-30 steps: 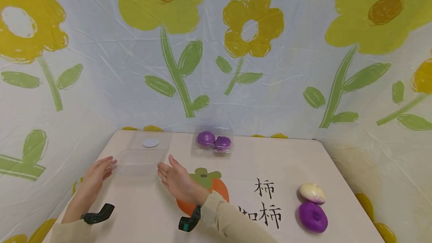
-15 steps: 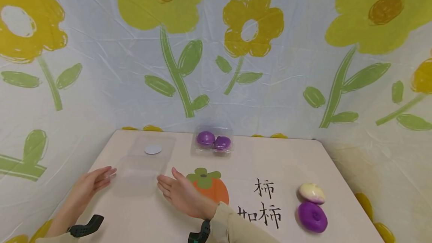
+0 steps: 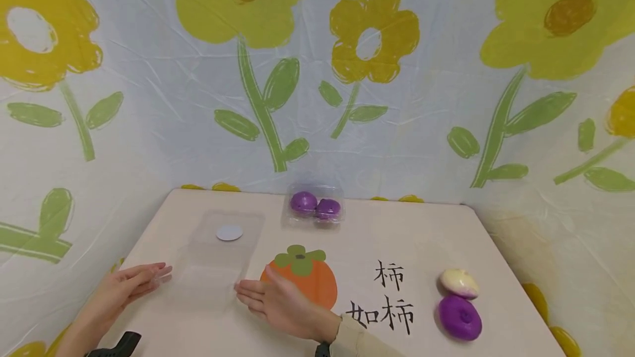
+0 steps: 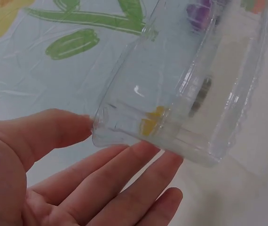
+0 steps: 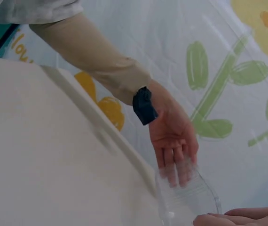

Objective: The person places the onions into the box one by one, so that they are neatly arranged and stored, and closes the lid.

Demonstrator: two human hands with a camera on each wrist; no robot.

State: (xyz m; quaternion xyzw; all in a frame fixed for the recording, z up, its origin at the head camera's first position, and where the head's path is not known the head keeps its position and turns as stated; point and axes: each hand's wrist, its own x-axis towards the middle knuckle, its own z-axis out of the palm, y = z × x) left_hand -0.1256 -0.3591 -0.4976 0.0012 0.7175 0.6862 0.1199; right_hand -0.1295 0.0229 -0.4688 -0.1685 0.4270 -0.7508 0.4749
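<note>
Right, hands either side of box
box: clear plastic clamshell [image 3: 210,274], lid folded open toward the far side, lying on the bench [image 3: 426,236] at near left
lid: far half of the clamshell, white round sticker [image 3: 229,232] on it
long axis: runs near to far, tilted slightly right at the far end; tray half near, lid half far
left hand: left hand [image 3: 124,289] at the tray's left edge, fingers straight and flat, fingertips against the plastic wall; left wrist view shows the thumb at the corner and fingers [image 4: 124,174] under the rim, not curled round it
right hand: right hand [image 3: 278,302] at the tray's right edge, fingers extended, tips touching the right wall, palm facing left
grip state: both hands flat and wide, pressing the box between them, neither wrapped round it
direction from grip: box sits between the two palms, slightly far of them; both about equally near
right wrist view: shows the left hand [image 5: 174,141] across the box, fingers seen through the clear plastic [image 5: 190,197]
other box: second clamshell [image 3: 315,206], closed, two purple pieces inside, far centre of bench, well apart
loose items: white-and-purple round piece [image 3: 459,283] touching a purple round piece [image 3: 459,318], near right, well apart from both hands
bench print: orange persimmon picture [image 3: 302,277] just right of the right hand, black characters [image 3: 389,296] beside it
</note>
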